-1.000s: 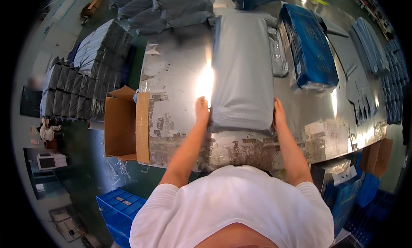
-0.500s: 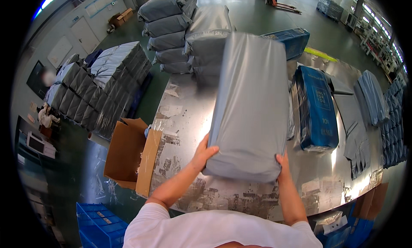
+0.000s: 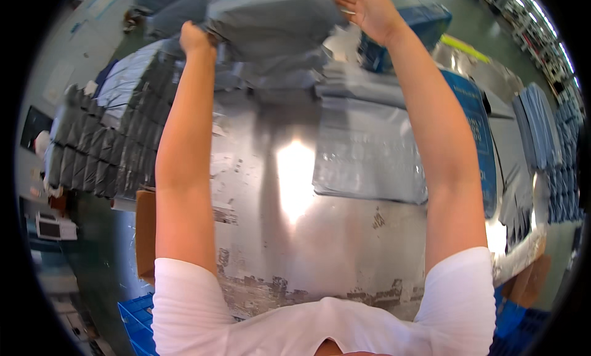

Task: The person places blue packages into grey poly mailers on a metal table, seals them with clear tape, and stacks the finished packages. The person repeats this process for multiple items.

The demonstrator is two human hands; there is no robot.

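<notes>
A large grey plastic-wrapped package (image 3: 277, 23) rests at the far end of the metal table, on top of other grey packages (image 3: 274, 74). Both my arms reach far forward toward it. My left hand (image 3: 197, 39) is closed at its lower left corner, the fingers partly hidden. Beside its right side, my right hand (image 3: 372, 14) is open, fingers spread and seemingly off the wrap. Flat grey plastic bags (image 3: 369, 149) lie in a pile to the left of my right forearm. That forearm partly covers a blue printed pack (image 3: 474, 103).
Scuffed metal tabletop (image 3: 332, 251) spreads before me. Another blue pack (image 3: 425, 26) stands at the far right. Folded grey-blue bundles (image 3: 538, 125) are on the right. At left are a stack of grey bales (image 3: 92, 140), a cardboard box (image 3: 145, 233) and a blue crate (image 3: 136, 316).
The grey package has gone from close in front of me, between both hands, to the far stack. My right hand has opened away from it. The flat bags now show.
</notes>
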